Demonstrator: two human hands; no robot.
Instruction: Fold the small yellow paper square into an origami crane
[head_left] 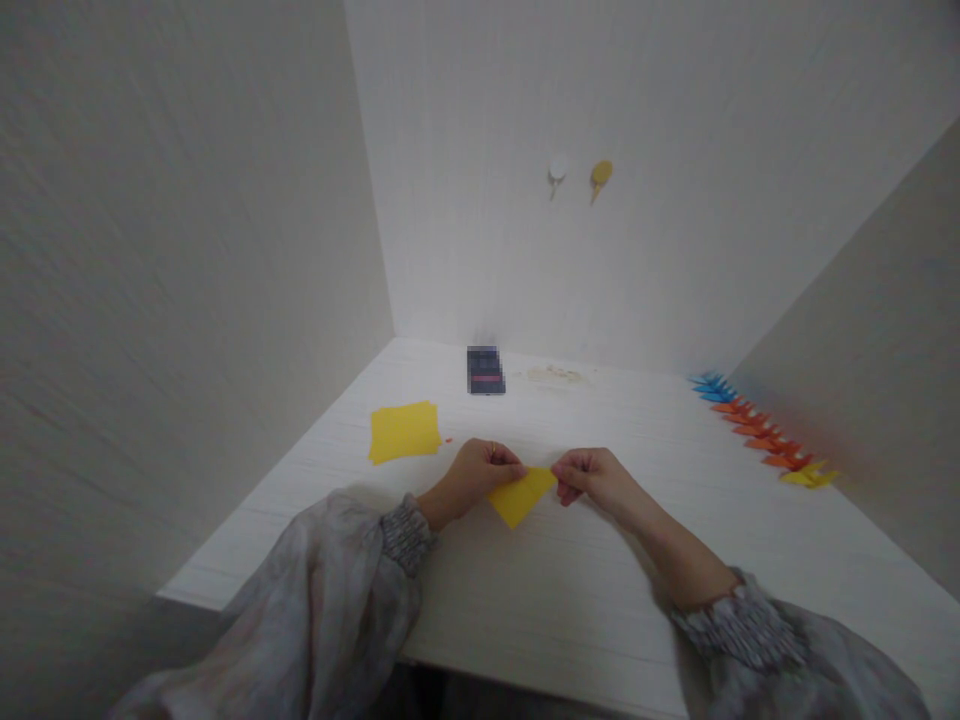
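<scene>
A folded sheet of yellow paper [517,500], roughly triangular with its point toward me, is held between both hands over the white table. My left hand [481,470] pinches its upper left corner between thumb and fingers. At the upper right corner, the fingertips of my right hand [589,474] are closed on the paper. A stack of yellow paper sheets [405,432] lies on the table to the left of my left hand. Beside that stack is a tiny red scrap [448,440].
Along the right wall stands a row of folded paper birds: blue [714,387], orange-red [757,432] and yellow [810,476]. A dark, pixelated object [486,371] lies near the back wall. White [557,170] and yellow [601,173] hooks are on that wall. Walls enclose the table [555,600].
</scene>
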